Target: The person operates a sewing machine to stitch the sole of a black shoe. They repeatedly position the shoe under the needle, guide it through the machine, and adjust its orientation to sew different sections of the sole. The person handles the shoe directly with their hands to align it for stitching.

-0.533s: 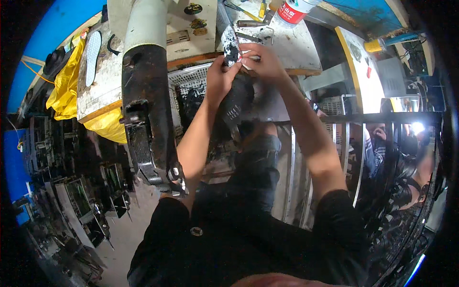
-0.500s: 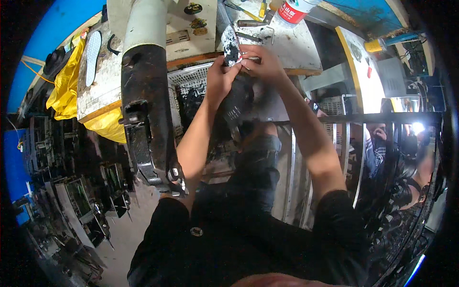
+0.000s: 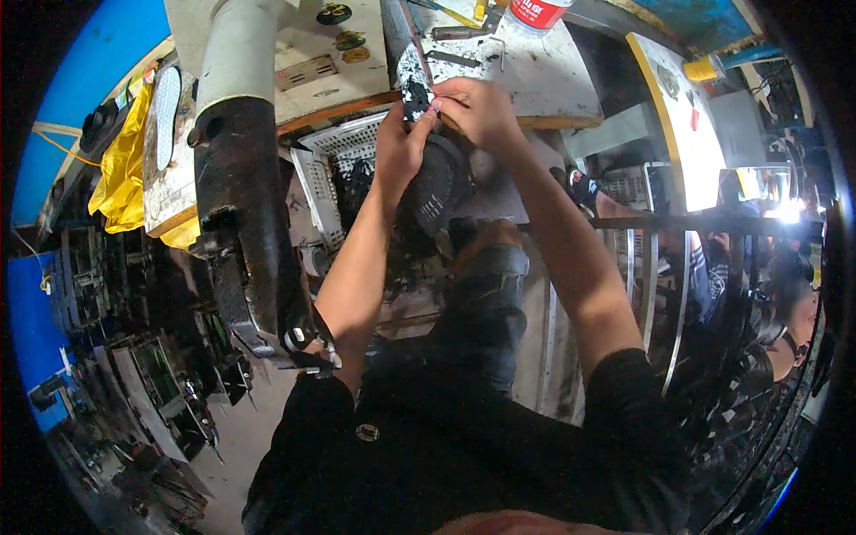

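Note:
My left hand [image 3: 399, 150] is closed on the lower end of a narrow white piece with black patches [image 3: 416, 82], its thumb along the near edge. The fingers of my right hand [image 3: 481, 109] are pinched together at the piece's right edge, close to the left thumb. A tiny red spot shows between the two hands. The piece stands tilted up over the front of the worktable [image 3: 544, 89]; I cannot make out its exact kind.
A thick dark machine arm [image 3: 241, 178] rises at my left. Below my hands is a white perforated basket [image 3: 316, 192] with black scraps. Tools, including a hex key [image 3: 503, 55], lie on the table near a clear tub with a red label [image 3: 538, 12]. A metal rail [image 3: 669, 223] runs at right, with people beyond.
The whole view has shifted, so the machine arm and my hands appear farther left. Both hands keep hold of the white-and-black piece, with the right fingers still at its edge.

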Tool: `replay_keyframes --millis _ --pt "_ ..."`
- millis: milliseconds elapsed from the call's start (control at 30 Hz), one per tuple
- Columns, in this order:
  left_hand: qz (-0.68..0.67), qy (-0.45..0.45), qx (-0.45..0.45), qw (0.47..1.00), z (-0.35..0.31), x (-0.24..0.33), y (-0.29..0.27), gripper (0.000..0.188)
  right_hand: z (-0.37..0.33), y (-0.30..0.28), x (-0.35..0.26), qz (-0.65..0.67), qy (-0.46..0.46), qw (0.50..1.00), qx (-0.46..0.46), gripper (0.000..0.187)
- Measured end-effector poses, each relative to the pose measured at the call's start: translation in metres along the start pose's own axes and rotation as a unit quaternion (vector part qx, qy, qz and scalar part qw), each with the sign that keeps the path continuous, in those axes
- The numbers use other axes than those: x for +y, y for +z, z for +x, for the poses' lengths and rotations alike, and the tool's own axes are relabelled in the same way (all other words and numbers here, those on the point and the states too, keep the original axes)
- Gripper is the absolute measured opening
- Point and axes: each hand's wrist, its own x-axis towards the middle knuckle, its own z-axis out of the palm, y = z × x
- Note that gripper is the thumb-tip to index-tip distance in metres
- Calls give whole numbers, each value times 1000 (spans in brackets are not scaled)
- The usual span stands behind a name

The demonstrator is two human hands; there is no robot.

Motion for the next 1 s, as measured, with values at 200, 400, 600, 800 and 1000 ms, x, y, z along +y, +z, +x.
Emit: replay_keyframes --millis 200,400,600,800,1000 --pt "-32 -17 -3 999 0 -1 1 21 2 2 9 2 -15 1000 -23 25" --pt "-37 -36 10 999 1 4 4 18 4 6 10 36 0 999 -10 24" --pt "7 4 22 1000 3 2 5 17 4 8 14 43 -10 999 30 23" --pt "-40 -33 14 999 10 1 3 20 6 7 9 40 -5 999 28 21" --pt "-24 -5 77 997 17 18 16 30 18 16 1 34 -17 994 99 19"
